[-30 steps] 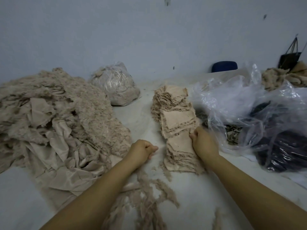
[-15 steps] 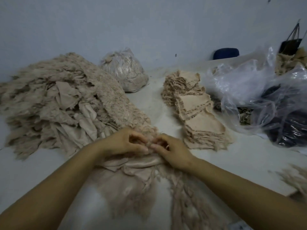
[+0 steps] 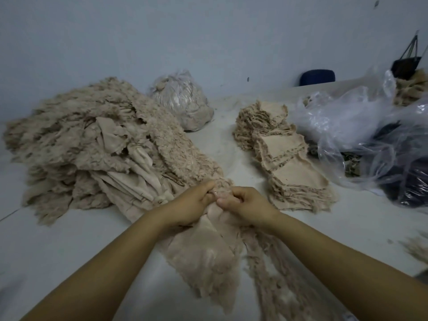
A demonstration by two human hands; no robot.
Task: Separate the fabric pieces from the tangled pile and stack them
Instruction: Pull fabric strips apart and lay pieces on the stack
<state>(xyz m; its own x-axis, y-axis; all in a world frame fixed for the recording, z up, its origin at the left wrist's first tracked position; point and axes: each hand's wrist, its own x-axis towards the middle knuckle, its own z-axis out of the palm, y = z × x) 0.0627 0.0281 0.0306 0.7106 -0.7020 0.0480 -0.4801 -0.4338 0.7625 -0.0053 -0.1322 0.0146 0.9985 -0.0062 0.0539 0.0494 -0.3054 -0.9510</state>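
Beige fleecy cloth fills the gap between the two hands: the left hand [image 3: 193, 206] and the right hand [image 3: 249, 205] meet almost knuckle to knuckle, each with fingers curled and pinching the same frayed edge of a fabric piece [image 3: 208, 249]. That piece runs long and narrow from the fingertips back toward the person, passing under both wrists, with loose fringed strips [image 3: 273, 269] trailing beside it under the right forearm. Its far end, just beyond the fingers, seems still joined to the tangled pile [image 3: 92, 147], which spreads away to the left of the left hand and beyond it. The stack [image 3: 294, 167] of sorted pieces lies beyond and to the right of the right hand, near but not touching, its row running away from the person. Judging by this, the piece must come free toward the body or to the right, away from the pile, and the right hand is the nearer one to carry it across. Clear plastic bags [image 3: 361, 126] sit further right, past the stack
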